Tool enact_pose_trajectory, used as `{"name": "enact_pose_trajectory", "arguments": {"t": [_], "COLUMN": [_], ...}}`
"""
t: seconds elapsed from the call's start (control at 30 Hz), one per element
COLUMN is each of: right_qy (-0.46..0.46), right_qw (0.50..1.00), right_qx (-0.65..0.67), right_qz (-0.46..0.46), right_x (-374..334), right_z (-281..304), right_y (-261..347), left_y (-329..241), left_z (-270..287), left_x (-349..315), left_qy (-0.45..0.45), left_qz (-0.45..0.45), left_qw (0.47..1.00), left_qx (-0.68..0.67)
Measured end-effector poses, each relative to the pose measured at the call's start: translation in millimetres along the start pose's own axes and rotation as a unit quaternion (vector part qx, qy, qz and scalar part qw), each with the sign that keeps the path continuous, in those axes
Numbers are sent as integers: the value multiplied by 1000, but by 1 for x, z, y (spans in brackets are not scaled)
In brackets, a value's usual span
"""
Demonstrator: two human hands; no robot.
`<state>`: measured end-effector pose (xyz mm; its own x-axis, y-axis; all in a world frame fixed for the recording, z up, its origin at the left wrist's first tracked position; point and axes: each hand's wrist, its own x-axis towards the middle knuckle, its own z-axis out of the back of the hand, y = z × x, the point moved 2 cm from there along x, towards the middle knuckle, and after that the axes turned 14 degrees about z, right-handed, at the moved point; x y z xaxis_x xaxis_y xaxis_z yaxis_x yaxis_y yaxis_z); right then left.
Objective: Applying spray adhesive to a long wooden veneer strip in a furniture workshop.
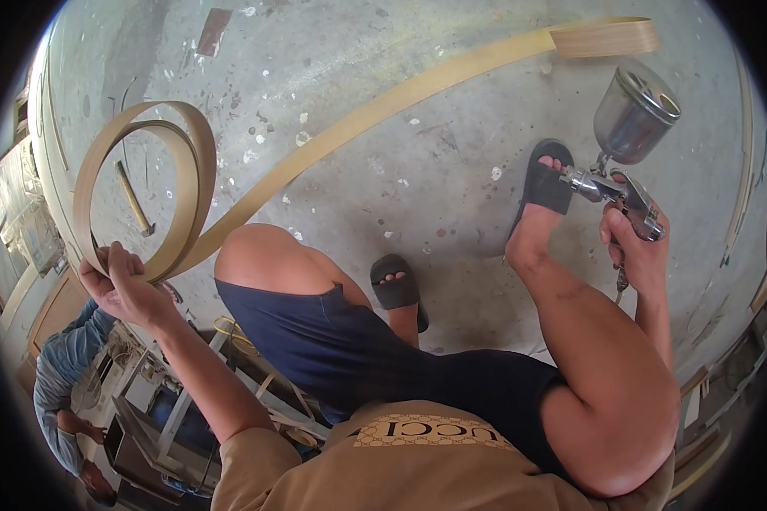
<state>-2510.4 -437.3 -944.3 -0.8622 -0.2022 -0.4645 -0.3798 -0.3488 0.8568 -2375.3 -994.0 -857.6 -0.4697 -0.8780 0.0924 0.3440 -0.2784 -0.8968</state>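
Note:
My left hand (128,285) is closed on the lower edge of a coil of thin wood edge banding (198,170), held up at the left. From that coil a long tan length of the strip runs across to the far right, where its other end curls into a small wood-grain loop (605,41) by the floor. At the right, my right hand (639,243) grips the handle of a metal spray gun (614,189). A silver cup (635,115) sits on top of the gun, and a hose fitting hangs below the handle. The nozzle points left.
A hammer-like tool (134,200) lies on the stained concrete floor (358,68), partly seen through the coil. A brown flat scrap (214,32) is at the far left. Another person (64,366) bends over a cluttered bench at the lower left. Long strips lie along the right edge.

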Motion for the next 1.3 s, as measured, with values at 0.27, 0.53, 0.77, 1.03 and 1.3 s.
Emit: {"name": "enact_pose_trajectory", "arguments": {"t": [0.27,0.53,0.77,1.03,1.3], "right_qy": [-52,-103,-144,-205,-173], "right_qw": [997,992,984,969,981], "right_qx": [-46,-69,-92,-120,-83], "right_qz": [22,23,41,68,31], "right_x": [-5,-8,-9,-12,-13], "right_z": [28,48,68,87,69], "right_y": [7,-2,0,-1,-5], "left_y": [5,7,-1,-4,-13], "left_z": [-4,3,-8,-8,-9], "left_x": [4,6,-1,0,-3], "left_qy": [9,12,17,21,15], "left_qz": [13,10,20,18,10], "left_qw": [1000,1000,1000,1000,1000], "left_qx": [-15,-9,-7,-6,4]}}
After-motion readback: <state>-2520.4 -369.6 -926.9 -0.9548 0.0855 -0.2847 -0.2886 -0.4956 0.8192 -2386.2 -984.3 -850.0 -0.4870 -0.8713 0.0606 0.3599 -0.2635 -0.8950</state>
